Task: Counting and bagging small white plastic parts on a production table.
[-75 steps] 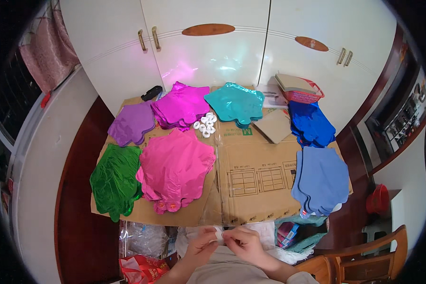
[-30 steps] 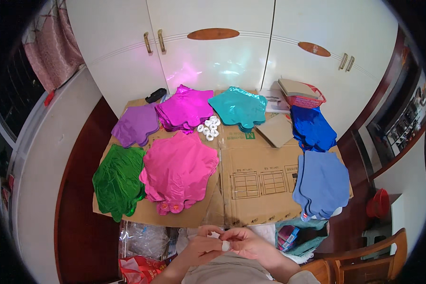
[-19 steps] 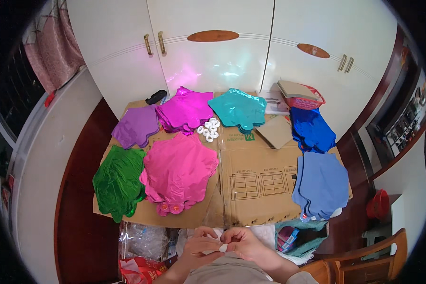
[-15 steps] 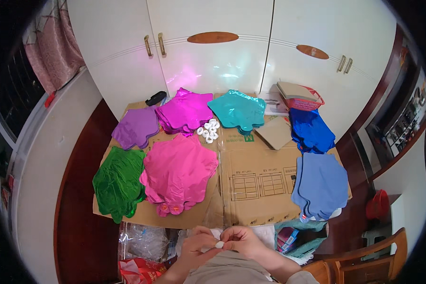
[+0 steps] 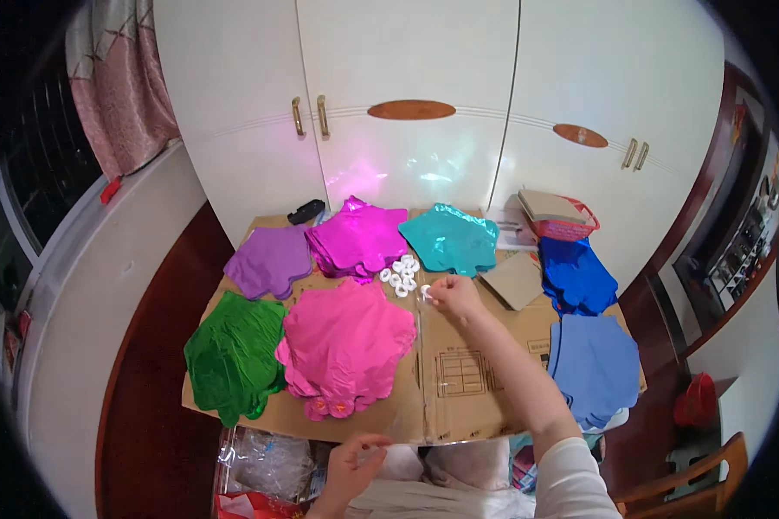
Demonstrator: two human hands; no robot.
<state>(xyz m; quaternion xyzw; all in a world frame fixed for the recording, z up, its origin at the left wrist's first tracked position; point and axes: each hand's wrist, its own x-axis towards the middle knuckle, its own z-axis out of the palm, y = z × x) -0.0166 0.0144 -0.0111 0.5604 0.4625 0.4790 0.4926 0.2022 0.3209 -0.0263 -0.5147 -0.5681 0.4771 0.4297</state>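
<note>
My right hand (image 5: 454, 296) reaches out over the flattened cardboard sheet (image 5: 467, 381), fingertips pinched on a small white ring (image 5: 426, 292). It sits just to the right of a little pile of white rings (image 5: 399, 276), which lies between the magenta foil stack (image 5: 359, 240) and the pink foil stack (image 5: 346, 342). My left hand (image 5: 353, 463) stays low near my lap at the cardboard's front edge, fingers loosely apart and holding nothing.
More foil stacks lie around the sheet: purple (image 5: 270, 259), teal (image 5: 448, 239), green (image 5: 232, 353), dark blue (image 5: 575, 273), light blue (image 5: 593, 368). A red basket (image 5: 556, 218) and a black object (image 5: 305, 210) sit by the white cupboard doors (image 5: 407, 112). Plastic bags (image 5: 268, 463) lie below; a wooden chair (image 5: 684, 480) stands at the right.
Both hands were together at my lap around a small white piece. My right hand has now stretched forward to the ring pile with it, and my left hand has stayed behind.
</note>
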